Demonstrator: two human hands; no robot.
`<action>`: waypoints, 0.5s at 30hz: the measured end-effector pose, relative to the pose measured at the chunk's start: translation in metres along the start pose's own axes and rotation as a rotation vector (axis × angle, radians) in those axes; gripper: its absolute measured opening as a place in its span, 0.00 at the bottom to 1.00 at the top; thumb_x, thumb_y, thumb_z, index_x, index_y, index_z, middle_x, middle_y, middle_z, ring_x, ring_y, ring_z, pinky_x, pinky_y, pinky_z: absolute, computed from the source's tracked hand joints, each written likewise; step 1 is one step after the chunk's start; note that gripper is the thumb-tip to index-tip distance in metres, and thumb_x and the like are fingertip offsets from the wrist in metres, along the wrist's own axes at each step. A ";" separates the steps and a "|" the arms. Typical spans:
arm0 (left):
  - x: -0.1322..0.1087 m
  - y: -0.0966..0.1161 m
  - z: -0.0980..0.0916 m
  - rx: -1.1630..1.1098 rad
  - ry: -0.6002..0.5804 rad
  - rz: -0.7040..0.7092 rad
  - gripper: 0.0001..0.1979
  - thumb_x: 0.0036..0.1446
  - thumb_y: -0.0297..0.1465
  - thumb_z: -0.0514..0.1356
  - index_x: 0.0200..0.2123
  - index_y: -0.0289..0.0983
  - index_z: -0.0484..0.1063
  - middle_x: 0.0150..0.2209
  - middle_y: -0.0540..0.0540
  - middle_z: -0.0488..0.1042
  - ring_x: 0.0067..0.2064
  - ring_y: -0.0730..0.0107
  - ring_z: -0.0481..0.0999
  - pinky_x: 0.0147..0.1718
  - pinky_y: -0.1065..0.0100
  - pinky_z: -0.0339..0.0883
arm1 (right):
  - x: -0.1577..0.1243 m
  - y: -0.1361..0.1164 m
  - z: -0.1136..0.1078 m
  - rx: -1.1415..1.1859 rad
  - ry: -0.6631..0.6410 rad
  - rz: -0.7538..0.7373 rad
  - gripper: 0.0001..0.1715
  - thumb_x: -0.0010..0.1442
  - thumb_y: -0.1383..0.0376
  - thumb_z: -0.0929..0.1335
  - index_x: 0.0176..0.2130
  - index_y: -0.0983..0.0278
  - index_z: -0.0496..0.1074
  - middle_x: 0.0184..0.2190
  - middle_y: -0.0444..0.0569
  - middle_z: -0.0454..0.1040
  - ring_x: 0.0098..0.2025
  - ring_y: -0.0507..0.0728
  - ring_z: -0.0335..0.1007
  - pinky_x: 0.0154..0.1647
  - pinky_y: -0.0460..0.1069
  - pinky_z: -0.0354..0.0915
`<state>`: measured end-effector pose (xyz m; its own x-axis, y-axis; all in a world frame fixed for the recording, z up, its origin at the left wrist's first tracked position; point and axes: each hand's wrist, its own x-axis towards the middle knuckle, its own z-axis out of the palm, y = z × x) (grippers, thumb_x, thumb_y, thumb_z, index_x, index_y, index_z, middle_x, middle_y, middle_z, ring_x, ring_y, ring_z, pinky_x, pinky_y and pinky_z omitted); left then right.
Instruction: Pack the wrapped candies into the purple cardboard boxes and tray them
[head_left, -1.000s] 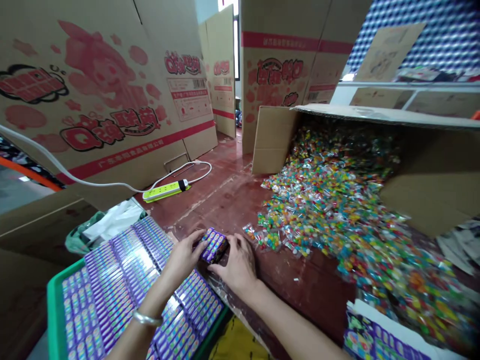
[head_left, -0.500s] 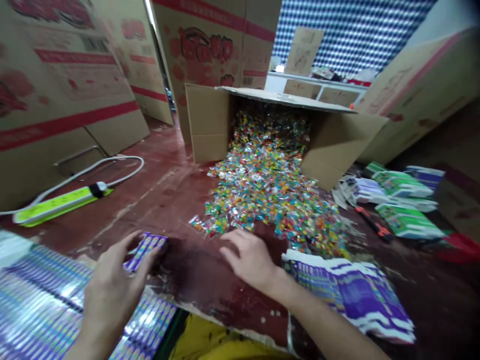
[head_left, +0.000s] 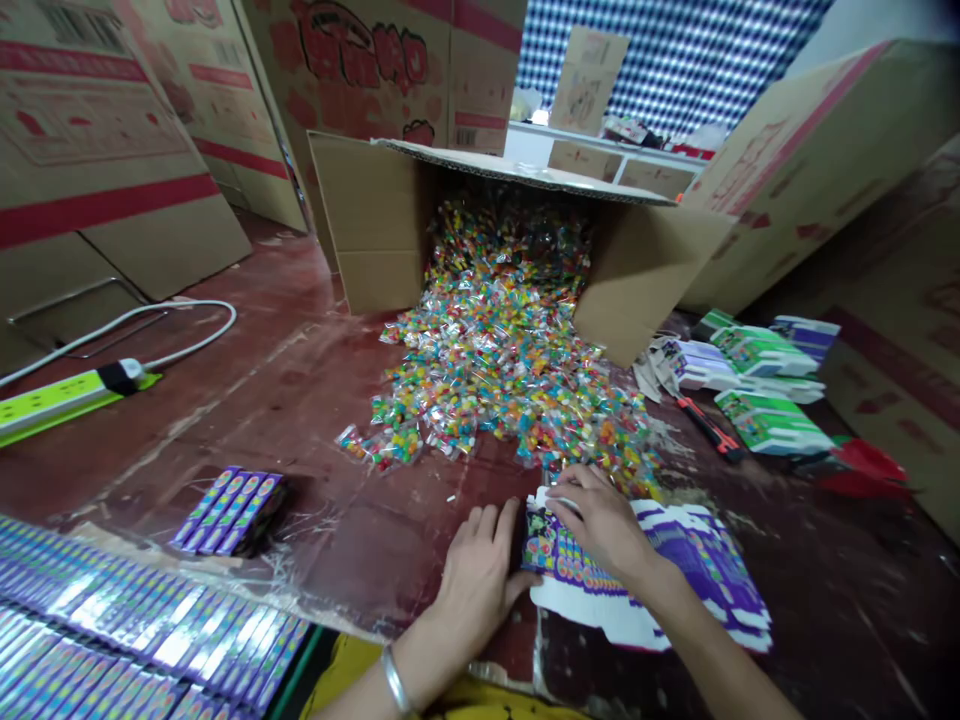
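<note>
My left hand [head_left: 478, 575] lies flat on the red-brown floor, fingers stretched out against the left edge of a stack of flat purple cartons [head_left: 652, 590]. My right hand [head_left: 604, 520] rests on top of that stack, fingertips curled at the far edge of the top carton. A filled purple box [head_left: 229, 512] lies by itself on the floor to the left, apart from both hands. A heap of small colourful candy packets [head_left: 499, 370] spills out of a tipped cardboard box [head_left: 375, 215] just beyond the stack.
Rows of filled purple boxes [head_left: 127, 630] fill the lower left. A green power strip [head_left: 52, 400] with a white cable lies far left. Green and purple carton stacks [head_left: 757, 385] and an orange cutter [head_left: 709, 428] lie at right. Tall printed cardboard boxes [head_left: 97, 130] stand all around.
My left hand let go of the purple box, which now lies alone on the floor. Both hands moved right to the stack of flat purple cartons. My view swung rightward.
</note>
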<state>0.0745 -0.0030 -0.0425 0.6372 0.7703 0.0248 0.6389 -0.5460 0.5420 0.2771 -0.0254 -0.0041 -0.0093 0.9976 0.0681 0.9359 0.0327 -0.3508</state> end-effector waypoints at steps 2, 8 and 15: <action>0.000 0.000 0.000 0.014 -0.011 -0.016 0.42 0.49 0.41 0.69 0.64 0.34 0.58 0.50 0.36 0.71 0.51 0.44 0.69 0.50 0.48 0.66 | 0.000 0.002 0.003 0.012 0.026 0.003 0.11 0.64 0.64 0.67 0.44 0.58 0.78 0.44 0.51 0.73 0.47 0.61 0.68 0.49 0.55 0.66; -0.001 0.000 0.003 -0.022 0.001 -0.041 0.40 0.51 0.40 0.68 0.63 0.35 0.59 0.51 0.35 0.70 0.53 0.43 0.68 0.52 0.46 0.63 | 0.003 0.003 0.000 0.030 0.061 -0.023 0.13 0.65 0.65 0.66 0.46 0.57 0.78 0.46 0.52 0.74 0.51 0.62 0.66 0.52 0.58 0.65; -0.008 0.000 -0.021 -0.530 0.006 -0.083 0.17 0.52 0.39 0.68 0.41 0.37 0.70 0.40 0.44 0.73 0.43 0.58 0.71 0.43 0.62 0.66 | -0.007 -0.015 -0.025 0.592 0.130 0.099 0.10 0.64 0.61 0.66 0.35 0.61 0.76 0.33 0.47 0.76 0.35 0.56 0.72 0.37 0.50 0.68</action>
<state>0.0608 -0.0021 -0.0250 0.5906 0.8064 -0.0323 0.3808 -0.2432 0.8921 0.2716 -0.0344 0.0240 0.1457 0.9833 0.1087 0.5752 0.0052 -0.8180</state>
